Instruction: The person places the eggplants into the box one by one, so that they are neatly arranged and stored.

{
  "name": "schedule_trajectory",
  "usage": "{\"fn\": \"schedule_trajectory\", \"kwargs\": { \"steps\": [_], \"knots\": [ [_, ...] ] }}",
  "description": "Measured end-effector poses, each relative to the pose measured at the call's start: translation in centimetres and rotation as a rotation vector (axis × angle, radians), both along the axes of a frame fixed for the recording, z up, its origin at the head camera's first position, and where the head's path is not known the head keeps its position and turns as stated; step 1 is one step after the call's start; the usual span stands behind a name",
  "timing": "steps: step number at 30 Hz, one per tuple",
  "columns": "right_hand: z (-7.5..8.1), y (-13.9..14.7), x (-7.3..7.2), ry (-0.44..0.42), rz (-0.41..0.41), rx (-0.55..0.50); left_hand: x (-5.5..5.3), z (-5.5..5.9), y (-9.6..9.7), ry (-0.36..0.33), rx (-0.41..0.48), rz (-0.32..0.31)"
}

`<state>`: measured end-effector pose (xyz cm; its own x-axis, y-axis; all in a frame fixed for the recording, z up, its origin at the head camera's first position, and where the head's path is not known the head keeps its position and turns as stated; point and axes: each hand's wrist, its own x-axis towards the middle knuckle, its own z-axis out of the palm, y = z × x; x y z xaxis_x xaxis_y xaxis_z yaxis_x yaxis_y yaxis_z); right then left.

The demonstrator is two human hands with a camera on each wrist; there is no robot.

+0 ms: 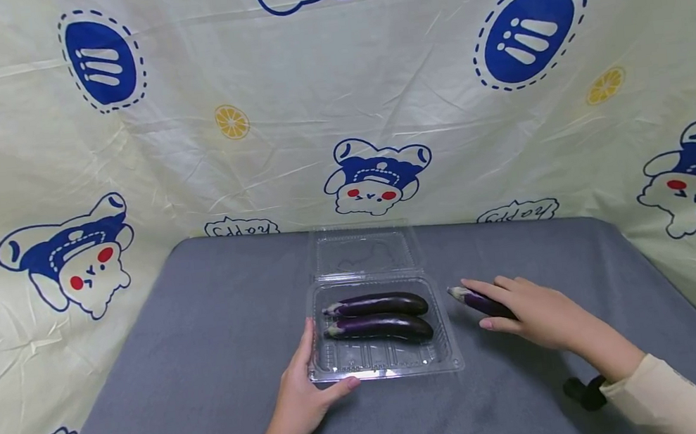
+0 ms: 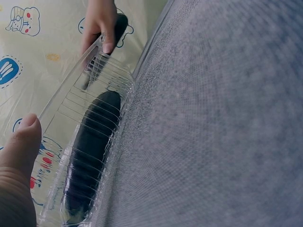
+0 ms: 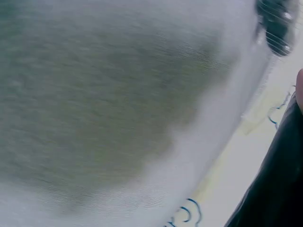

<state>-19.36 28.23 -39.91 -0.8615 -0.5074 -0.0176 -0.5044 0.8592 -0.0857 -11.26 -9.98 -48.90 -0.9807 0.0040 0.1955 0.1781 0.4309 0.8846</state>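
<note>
A clear plastic clamshell box (image 1: 389, 367) lies on the grey table with its lid folded back. Inside are two dark purple eggplants, the far eggplant (image 1: 383, 304) and the near eggplant (image 1: 382, 328), side by side with stem ends to the left. My left hand (image 1: 303, 391) holds the box's front left corner, thumb at the front rim. To the right of the box, my right hand (image 1: 539, 310) grips a third eggplant (image 1: 474, 300), its pale stem end toward the box. In the right wrist view that eggplant (image 3: 274, 175) shows large at the right edge; most of the hand is out of frame.
The transparent lid (image 1: 364, 252) lies toward the back edge of the grey tabletop (image 1: 223, 357). A pale printed cloth (image 1: 286, 110) hangs behind and at both sides. Below my right wrist shows a small black object (image 1: 586, 393), its kind unclear.
</note>
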Motion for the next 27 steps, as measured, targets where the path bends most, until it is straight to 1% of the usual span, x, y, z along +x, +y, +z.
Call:
{"fn": "schedule_trajectory", "kwargs": {
  "steps": [4, 9, 16, 21, 27],
  "knots": [
    [0.8, -1.0, -0.3, 0.005, -0.005, -0.014, 0.0, 0.0, 0.0, -0.002, 0.004, -0.002],
    [1.2, -3.1, -0.6, 0.006, 0.027, -0.029, 0.0, 0.0, 0.0, -0.01, 0.016, -0.004],
    [1.6, -6.6, -0.7, 0.012, 0.086, -0.043, 0.0, 0.1, 0.0, -0.007, 0.011, -0.004],
    [2.0, -9.1, -0.4, 0.01, 0.13, -0.046, 0.0, 0.2, 0.0, -0.012, 0.017, -0.004],
    [1.7, -11.7, 0.2, 0.011, 0.203, -0.028, 0.0, 0.1, 0.0, -0.007, 0.011, -0.007]
  ]
}}
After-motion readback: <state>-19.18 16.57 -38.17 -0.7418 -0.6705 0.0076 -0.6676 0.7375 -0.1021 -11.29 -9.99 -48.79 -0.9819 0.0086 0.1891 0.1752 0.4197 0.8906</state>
